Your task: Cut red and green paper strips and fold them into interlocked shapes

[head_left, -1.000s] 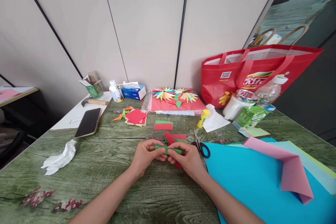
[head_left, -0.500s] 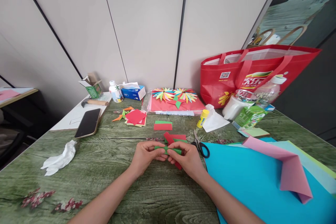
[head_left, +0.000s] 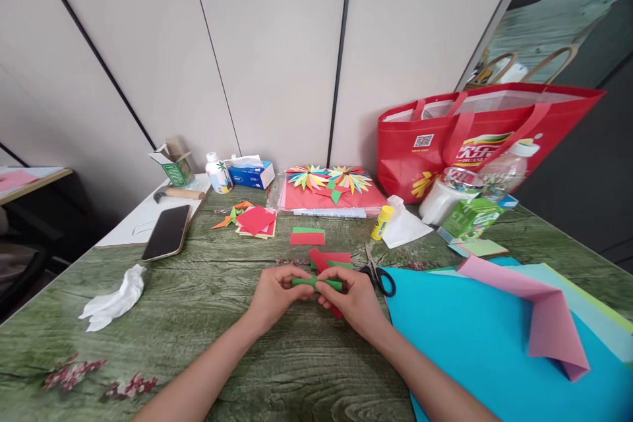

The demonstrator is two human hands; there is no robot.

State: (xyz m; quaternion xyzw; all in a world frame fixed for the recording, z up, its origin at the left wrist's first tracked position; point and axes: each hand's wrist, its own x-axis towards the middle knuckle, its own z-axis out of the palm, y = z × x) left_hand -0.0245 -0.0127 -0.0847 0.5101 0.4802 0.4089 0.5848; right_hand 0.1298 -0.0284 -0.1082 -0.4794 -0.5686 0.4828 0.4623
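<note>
A narrow green paper strip is pinched between the thumbs and fingers of my left hand and my right hand, just above the table. The fingertips nearly meet at its middle, hiding part of it. Behind and below the hands lie a red paper strip set aslant and other red and green pieces, partly covered by my right hand. Farther back rests a red strip over a green one. Black-handled scissors lie just right of my right hand.
A yellow glue stick stands by a white tissue. Blue paper sheets with a folded pink piece cover the right side. A phone and crumpled tissue lie left. A red bag stands behind.
My left fingers have shifted slightly on the green strip, and more of its middle shows between the hands. Both hands still grip it in nearly the same place.
</note>
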